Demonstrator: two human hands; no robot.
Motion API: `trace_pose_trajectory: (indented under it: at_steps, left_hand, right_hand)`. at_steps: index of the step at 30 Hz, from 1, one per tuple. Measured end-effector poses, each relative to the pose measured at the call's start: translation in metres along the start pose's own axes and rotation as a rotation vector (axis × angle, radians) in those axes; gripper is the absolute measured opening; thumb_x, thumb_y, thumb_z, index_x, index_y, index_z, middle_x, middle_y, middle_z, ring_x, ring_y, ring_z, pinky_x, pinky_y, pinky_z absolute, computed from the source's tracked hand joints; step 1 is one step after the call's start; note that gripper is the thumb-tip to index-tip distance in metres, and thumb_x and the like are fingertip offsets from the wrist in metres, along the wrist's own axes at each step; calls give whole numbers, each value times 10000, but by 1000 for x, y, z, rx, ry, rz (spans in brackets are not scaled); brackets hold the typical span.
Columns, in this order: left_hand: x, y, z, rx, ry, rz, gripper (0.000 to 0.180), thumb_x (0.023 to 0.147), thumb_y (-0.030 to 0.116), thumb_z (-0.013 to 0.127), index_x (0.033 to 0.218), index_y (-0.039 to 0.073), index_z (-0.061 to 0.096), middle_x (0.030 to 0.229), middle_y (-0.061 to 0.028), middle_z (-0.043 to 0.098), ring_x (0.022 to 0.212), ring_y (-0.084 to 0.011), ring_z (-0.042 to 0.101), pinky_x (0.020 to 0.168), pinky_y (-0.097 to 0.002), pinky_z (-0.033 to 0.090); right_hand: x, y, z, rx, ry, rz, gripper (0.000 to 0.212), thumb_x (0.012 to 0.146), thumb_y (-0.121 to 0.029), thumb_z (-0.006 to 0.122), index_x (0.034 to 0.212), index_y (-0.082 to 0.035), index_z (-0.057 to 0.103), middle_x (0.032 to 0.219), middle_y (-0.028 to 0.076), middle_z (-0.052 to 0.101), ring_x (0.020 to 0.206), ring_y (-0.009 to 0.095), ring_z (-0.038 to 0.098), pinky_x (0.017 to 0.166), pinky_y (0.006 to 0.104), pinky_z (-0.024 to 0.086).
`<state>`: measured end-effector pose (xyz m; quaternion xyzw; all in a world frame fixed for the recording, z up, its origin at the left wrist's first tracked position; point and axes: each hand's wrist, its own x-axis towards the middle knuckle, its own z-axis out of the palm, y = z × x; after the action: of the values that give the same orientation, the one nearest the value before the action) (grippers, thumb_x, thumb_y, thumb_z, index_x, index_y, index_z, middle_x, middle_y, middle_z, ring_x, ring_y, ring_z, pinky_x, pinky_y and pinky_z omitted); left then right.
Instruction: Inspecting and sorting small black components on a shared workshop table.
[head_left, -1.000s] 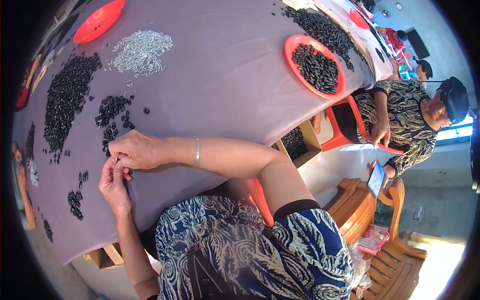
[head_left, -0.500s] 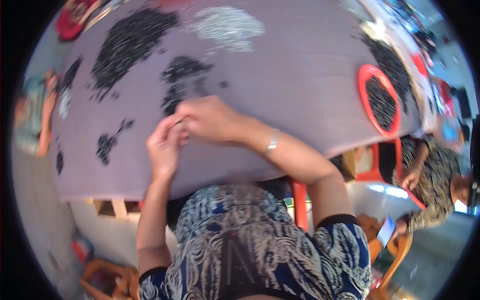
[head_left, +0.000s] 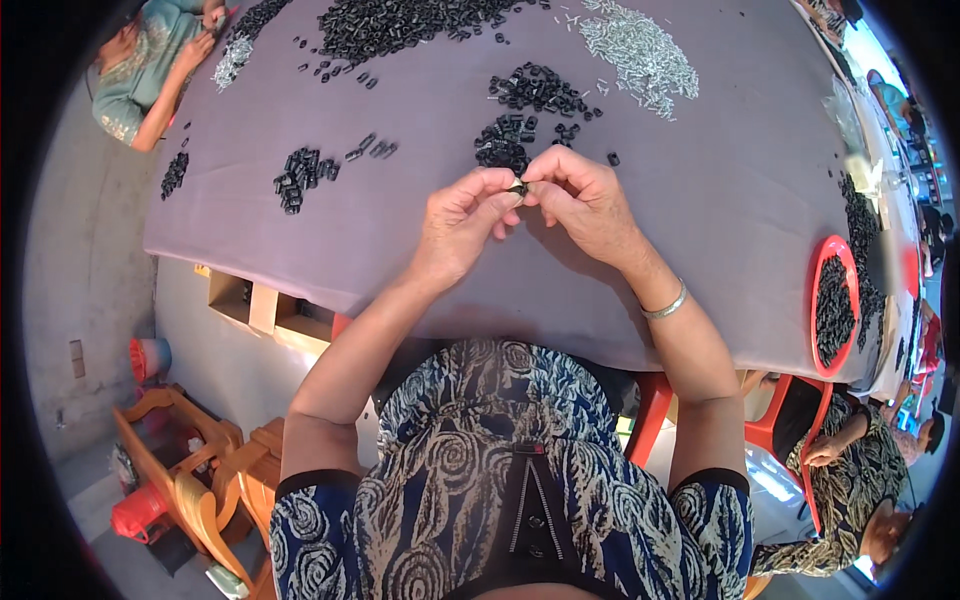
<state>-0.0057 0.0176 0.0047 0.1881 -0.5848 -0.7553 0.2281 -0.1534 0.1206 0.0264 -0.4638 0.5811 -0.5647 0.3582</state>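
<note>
My left hand [head_left: 463, 222] and my right hand [head_left: 583, 205] meet above the cloth-covered table [head_left: 400, 260]. Thumb and forefinger of each are pinched on one small black piece [head_left: 517, 187], largely hidden by the fingertips. Just beyond my hands lies a small pile of short black plastic pieces [head_left: 503, 142], with another black cluster [head_left: 541, 88] behind it. Farther right is a heap of small silvery, clear-looking pins [head_left: 640, 55]. To the left sits a group of black pieces [head_left: 303, 178], some seemingly joined in pairs.
A large black heap [head_left: 390, 25] spreads along the far side. At the right edge stands a red oval tray [head_left: 818, 300] full of black pieces. Co-workers sit at the far left [head_left: 150, 75] and lower right [head_left: 860, 470]. Wooden chairs [head_left: 190, 470] stand at lower left.
The view has shifted, and the things on the table now appear farther right. My hands stay together, with both sets of fingertips now pinching the small black piece. The picture is sharper.
</note>
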Motion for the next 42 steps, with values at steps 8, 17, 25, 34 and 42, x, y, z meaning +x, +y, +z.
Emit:
trace_pose_trajectory:
  at_steps: [8,17,25,34,42]
  left_hand:
    - [-1,-2,2,50,-4,7,131,903,9,547,1017,-7,611,887,-25,621,717,-67,557,603,-203,462]
    - [-1,0,6,52,-2,-4,102,902,17,556,977,-2,622,846,-9,607,714,-63,558,599,-205,458]
    - [-2,-1,10,91,31,-6,96,898,15,563,969,6,626,824,0,593,703,-57,549,592,-200,458]
    - [-2,-1,10,82,46,15,85,896,14,563,952,7,626,819,1,590,695,-61,552,591,-202,463]
    - [-2,1,10,77,50,15,78,899,16,558,942,7,623,803,-1,587,692,-63,551,590,-209,467]
  right_hand:
    - [-4,-3,0,-22,27,-28,25,858,-26,553,866,-30,577,730,-15,606,632,24,520,550,204,432]
    - [-4,3,-4,-162,21,-87,49,868,-4,540,857,-29,581,745,-20,603,605,20,521,518,179,432]
    - [-5,-8,0,-361,74,-217,42,812,15,571,823,-26,567,658,-22,561,566,29,486,507,212,401]
    - [-4,-6,5,-361,115,-258,46,805,15,557,812,-29,544,651,36,560,563,112,525,522,259,423]
    - [-3,-3,3,-273,80,-145,50,791,5,551,783,-31,517,604,54,531,527,113,503,502,269,408]
